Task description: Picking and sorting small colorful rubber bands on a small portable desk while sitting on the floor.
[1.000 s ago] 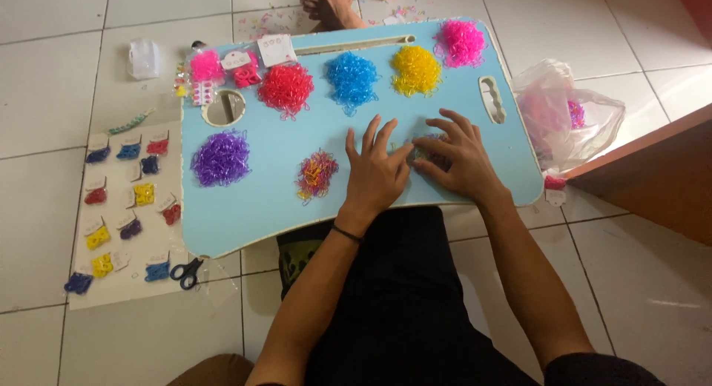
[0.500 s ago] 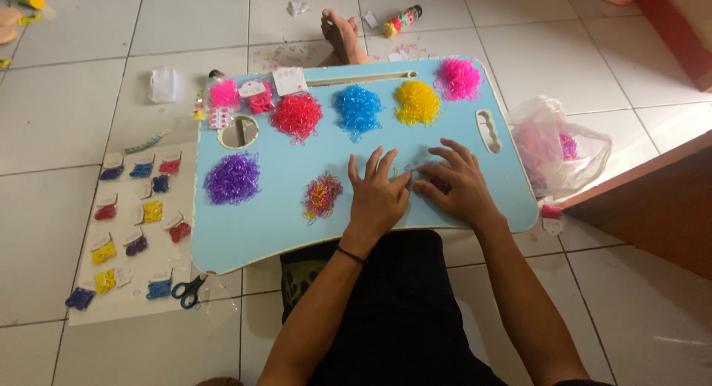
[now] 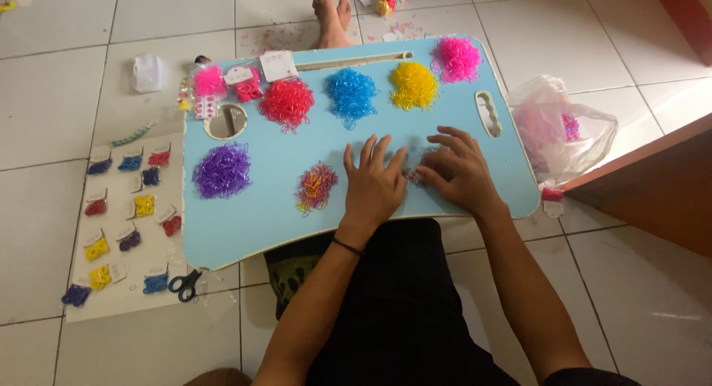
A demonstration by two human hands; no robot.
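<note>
Your left hand (image 3: pixel 373 186) lies flat, fingers spread, holding nothing; your right hand (image 3: pixel 456 171) curls its fingertips over a few loose bands (image 3: pixel 412 176) on the near right of the blue surface (image 3: pixel 259 215), though a firm grip cannot be told. Sorted so far: purple (image 3: pixel 221 170), red (image 3: pixel 286 102), blue (image 3: pixel 351 91), yellow (image 3: pixel 413 85) and pink (image 3: pixel 456 57) piles. A mixed pile (image 3: pixel 316 186) near the left hand remains unsorted.

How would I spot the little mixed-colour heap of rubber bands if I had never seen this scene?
Find the light blue lap tray across the person's legs. Just beside the left hand lies the small mixed-colour heap of tiny rubber bands. Unlike the larger purple heap of bands and the others, it blends several colours.
</note>
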